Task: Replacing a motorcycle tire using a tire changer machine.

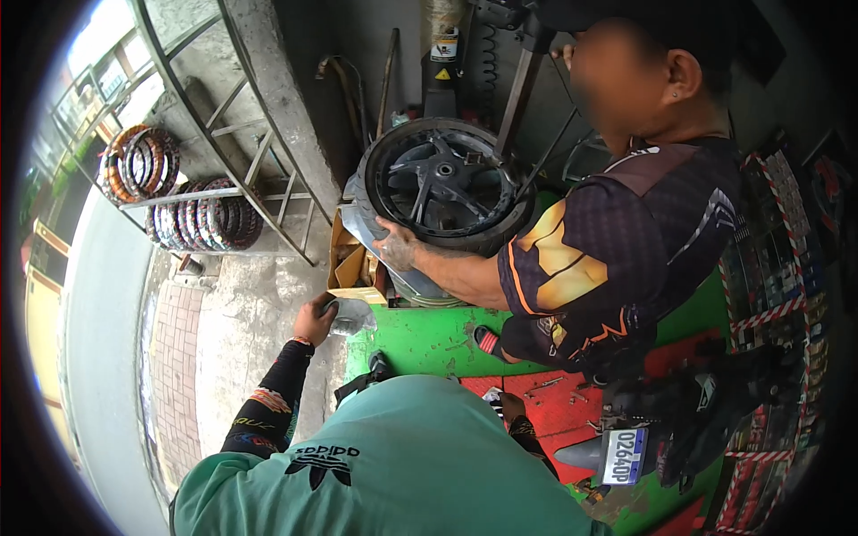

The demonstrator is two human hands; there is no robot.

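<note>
My left hand [315, 322] reaches out beyond my green shirt, its fingers closed on a crumpled clear plastic bag [353, 318] beside an open cardboard box [359, 293]. My right hand [512, 408] shows only in part past the shirt. It is closed on a small black-and-white item [492, 399] whose kind I cannot make out. Ahead, a motorcycle wheel with its tire [393, 143] lies on a tire-changing machine. A co-worker's hand [397, 245] rests on the near left side of that tire.
The co-worker [661, 232] stands at the right of the machine. A metal rack with several tires [214, 214] stands at the left by a concrete pillar [290, 116]. Tools [543, 385] lie on the red mat. A motorcycle [590, 451] is at the lower right, near shelves.
</note>
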